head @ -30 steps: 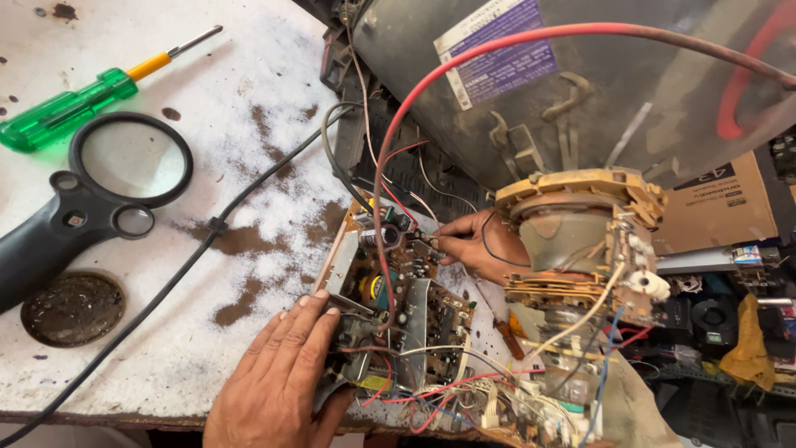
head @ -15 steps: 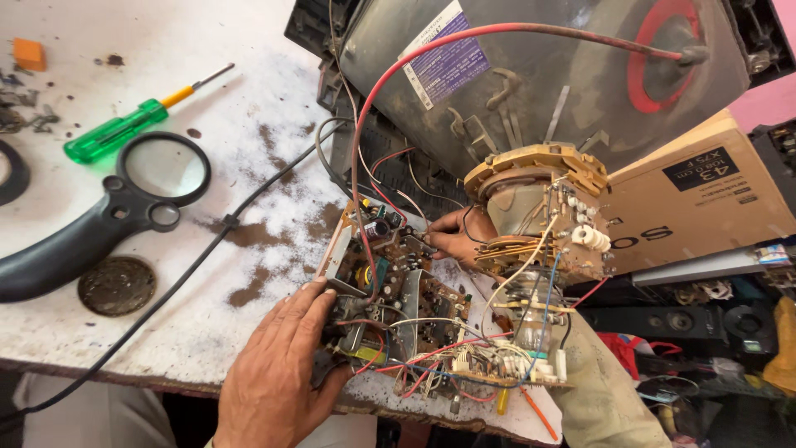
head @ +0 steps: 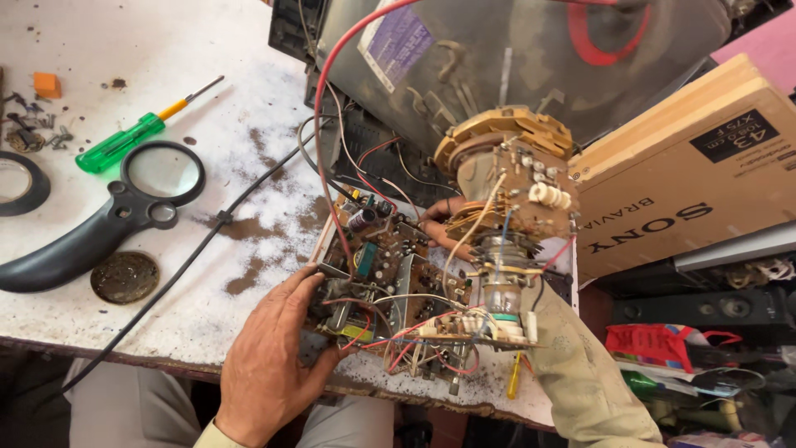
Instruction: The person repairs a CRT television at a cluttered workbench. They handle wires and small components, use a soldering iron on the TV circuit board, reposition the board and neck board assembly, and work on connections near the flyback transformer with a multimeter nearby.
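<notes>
Clutter lies along the left of the white, rust-stained table: a roll of black tape at the edge, a small orange block and a scatter of screws above it, a green-handled screwdriver lying aslant, and a black magnifying glass just below the screwdriver. A round rusty lid sits just under the magnifier's handle. A black cable runs diagonally from the table's near edge up toward the middle.

Near the front edge, the left hand grips the left side of a circuit board, fingers curled over its edge and the thumb on the near side. The board lies flat on the table, crowded with capacitors and thin red and white wires, directly below the back of a grey picture tube. A thick red wire arcs from the tube down to the board.

Right of the board, the right hand reaches in under the tube's neck, with its copper-wound yoke; only a few fingers show, touching the board's far right edge, and whether they hold anything cannot be told. The beige sleeve runs down to the lower right. A brown cardboard box leans at the far right, and a red bag lies below it.
</notes>
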A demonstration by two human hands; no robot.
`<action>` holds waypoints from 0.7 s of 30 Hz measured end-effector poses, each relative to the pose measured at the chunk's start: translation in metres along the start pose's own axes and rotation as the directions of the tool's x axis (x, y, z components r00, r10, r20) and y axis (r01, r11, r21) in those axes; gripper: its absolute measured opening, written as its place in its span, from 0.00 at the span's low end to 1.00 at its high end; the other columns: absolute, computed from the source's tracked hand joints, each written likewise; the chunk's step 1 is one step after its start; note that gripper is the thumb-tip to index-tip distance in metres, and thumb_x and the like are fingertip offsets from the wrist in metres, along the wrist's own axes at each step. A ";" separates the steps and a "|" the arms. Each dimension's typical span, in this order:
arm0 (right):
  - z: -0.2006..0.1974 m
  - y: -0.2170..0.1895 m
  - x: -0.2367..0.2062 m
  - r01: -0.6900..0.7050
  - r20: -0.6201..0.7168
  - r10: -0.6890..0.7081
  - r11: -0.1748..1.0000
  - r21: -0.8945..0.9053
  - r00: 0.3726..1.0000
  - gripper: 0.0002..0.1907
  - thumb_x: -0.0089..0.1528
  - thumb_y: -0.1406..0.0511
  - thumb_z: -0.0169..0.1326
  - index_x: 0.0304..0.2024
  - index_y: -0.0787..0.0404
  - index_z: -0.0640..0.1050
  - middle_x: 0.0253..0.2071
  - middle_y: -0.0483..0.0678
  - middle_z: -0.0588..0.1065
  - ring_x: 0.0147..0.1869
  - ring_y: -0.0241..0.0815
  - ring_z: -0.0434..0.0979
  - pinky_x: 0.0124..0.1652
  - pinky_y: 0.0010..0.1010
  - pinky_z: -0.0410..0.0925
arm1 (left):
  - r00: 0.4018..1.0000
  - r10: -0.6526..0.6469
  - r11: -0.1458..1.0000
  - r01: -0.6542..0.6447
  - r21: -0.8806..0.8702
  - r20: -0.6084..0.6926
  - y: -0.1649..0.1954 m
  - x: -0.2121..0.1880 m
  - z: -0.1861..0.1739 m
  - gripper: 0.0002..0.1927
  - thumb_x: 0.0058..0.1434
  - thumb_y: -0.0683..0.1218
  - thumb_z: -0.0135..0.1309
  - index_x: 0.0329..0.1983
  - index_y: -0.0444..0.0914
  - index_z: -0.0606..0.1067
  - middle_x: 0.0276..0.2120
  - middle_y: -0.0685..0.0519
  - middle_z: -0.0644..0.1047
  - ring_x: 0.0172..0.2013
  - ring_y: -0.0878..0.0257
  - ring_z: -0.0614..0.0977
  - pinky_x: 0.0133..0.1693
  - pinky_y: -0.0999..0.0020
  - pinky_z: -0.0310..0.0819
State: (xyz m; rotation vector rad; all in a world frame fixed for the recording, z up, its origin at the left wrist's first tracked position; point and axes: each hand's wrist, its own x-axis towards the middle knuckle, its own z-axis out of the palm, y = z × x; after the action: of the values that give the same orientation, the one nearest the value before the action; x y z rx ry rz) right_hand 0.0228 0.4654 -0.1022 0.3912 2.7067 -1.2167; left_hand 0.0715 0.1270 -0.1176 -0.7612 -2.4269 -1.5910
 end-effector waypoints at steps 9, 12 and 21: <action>-0.006 0.001 0.025 -0.183 0.029 0.185 0.981 -0.071 0.982 0.16 0.57 0.60 0.64 0.44 0.63 0.80 0.40 0.49 0.82 0.39 0.35 0.84 0.39 0.23 0.76 | 1.000 0.004 1.000 -0.003 0.025 -0.017 0.004 -0.001 0.002 0.45 0.41 0.48 0.69 0.63 0.34 0.65 0.61 0.43 0.72 0.58 0.46 0.74 0.56 0.56 0.68; -0.009 -0.003 0.027 -0.145 0.064 0.147 0.989 -0.035 0.987 0.17 0.57 0.63 0.66 0.42 0.68 0.80 0.39 0.48 0.82 0.40 0.35 0.84 0.40 0.23 0.75 | 1.000 -0.002 1.000 0.003 0.022 -0.013 -0.001 -0.002 0.002 0.45 0.40 0.46 0.69 0.64 0.35 0.65 0.61 0.44 0.72 0.59 0.45 0.74 0.57 0.56 0.68; -0.013 -0.005 0.073 -0.239 0.248 0.330 0.911 -0.335 0.911 0.13 0.56 0.64 0.64 0.42 0.63 0.83 0.30 0.46 0.81 0.30 0.34 0.81 0.30 0.27 0.71 | 0.999 0.024 1.000 -0.024 0.003 0.046 -0.031 0.001 0.008 0.48 0.38 0.48 0.69 0.64 0.32 0.64 0.63 0.39 0.68 0.61 0.43 0.71 0.61 0.52 0.62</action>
State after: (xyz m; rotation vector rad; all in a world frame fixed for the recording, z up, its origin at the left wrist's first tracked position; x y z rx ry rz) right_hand -0.0493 0.4849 -0.1073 0.4980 2.4084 -0.7075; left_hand 0.0566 0.1251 -0.1456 -0.8317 -2.4417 -1.5771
